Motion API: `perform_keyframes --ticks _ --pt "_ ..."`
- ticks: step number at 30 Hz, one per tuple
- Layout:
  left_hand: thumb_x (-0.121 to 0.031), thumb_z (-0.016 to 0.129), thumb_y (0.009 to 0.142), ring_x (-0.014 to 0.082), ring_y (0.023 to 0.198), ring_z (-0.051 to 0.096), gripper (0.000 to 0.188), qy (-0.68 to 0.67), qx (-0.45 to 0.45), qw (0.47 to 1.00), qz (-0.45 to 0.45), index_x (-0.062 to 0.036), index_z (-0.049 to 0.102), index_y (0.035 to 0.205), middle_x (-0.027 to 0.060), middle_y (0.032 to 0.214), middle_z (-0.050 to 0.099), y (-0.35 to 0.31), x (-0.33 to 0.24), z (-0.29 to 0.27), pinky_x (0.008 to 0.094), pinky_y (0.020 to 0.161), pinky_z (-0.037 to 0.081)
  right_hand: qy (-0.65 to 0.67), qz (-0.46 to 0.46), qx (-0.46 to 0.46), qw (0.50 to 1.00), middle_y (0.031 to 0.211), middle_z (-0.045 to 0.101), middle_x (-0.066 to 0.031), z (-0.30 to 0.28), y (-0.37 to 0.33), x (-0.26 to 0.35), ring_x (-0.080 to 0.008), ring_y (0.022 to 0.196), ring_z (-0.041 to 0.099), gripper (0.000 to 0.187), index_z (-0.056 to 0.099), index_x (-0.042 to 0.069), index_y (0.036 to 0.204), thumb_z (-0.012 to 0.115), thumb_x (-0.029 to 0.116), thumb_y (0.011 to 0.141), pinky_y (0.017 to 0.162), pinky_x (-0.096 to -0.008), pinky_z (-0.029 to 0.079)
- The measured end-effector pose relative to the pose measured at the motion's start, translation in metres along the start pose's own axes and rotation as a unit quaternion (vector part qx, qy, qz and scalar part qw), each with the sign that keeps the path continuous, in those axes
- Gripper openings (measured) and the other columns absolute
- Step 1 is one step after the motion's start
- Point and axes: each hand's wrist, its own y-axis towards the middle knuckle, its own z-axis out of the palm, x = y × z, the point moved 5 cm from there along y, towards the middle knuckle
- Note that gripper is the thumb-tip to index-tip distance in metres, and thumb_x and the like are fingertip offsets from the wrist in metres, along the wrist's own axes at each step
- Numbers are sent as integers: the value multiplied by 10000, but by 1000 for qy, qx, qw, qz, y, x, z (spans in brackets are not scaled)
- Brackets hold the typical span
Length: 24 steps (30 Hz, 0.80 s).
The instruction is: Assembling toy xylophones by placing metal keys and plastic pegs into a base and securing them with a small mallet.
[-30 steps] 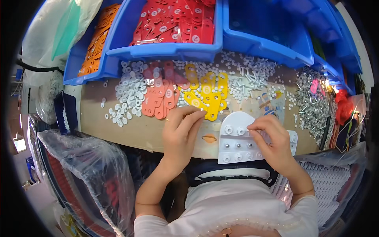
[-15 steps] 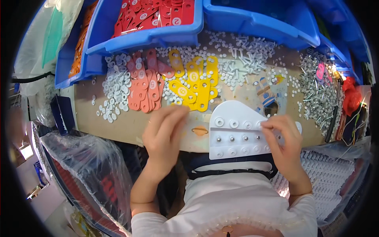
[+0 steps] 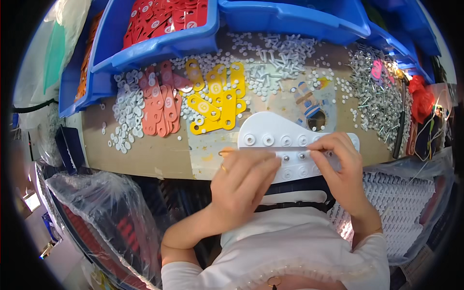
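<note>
A white plastic board (image 3: 263,125) with a rounded upper left end lies at the table's front edge. White rings (image 3: 285,140) line its upper part, and shiny metal balls or pin heads (image 3: 302,156) sit in a row below a ridge. My left hand (image 3: 241,183) reaches over the board's left part, fingers drawn together and slightly blurred; anything between them is hidden. My right hand (image 3: 340,169) covers the right part, thumb and forefinger closed near the ridge, with no clear sight of what they pinch.
Yellow strips (image 3: 227,108), coral strips (image 3: 162,111) and white washers (image 3: 126,108) lie left of the board. White pegs (image 3: 285,60) are heaped behind, metal screws (image 3: 374,101) to the right. Blue bins (image 3: 159,53), one with red strips (image 3: 166,19), line the back. A bagged crate (image 3: 104,208) stands front left.
My left hand has moved right, from beside the board to over its left part. My right hand stays at the board. The whole view has shifted, so table things appear further left.
</note>
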Motion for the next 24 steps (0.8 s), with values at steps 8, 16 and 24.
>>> perform_keyframes --ticks 8,16,24 --pt "8 739 703 266 820 577 245 30 72 997 21 -25 658 931 72 914 636 31 5 28 348 707 490 -53 -36 20 998 846 564 -108 10 21 -6 -252 815 532 73 614 -6 910 627 -9 838 710 -331 436" --pt "-96 666 651 210 917 599 390 126 140 963 192 -18 683 1034 74 1080 648 20 6 20 315 721 507 -57 -99 -9 993 870 560 -78 5 14 -14 -262 792 555 165 635 10 906 720 32 766 677 -361 453" --pt "-100 674 673 212 964 595 398 144 211 944 207 -56 676 1068 72 1147 615 27 5 16 331 767 505 -78 -123 18 989 908 589 -80 0 14 -16 -251 780 571 246 679 36 897 774 -1 673 658 -344 476"
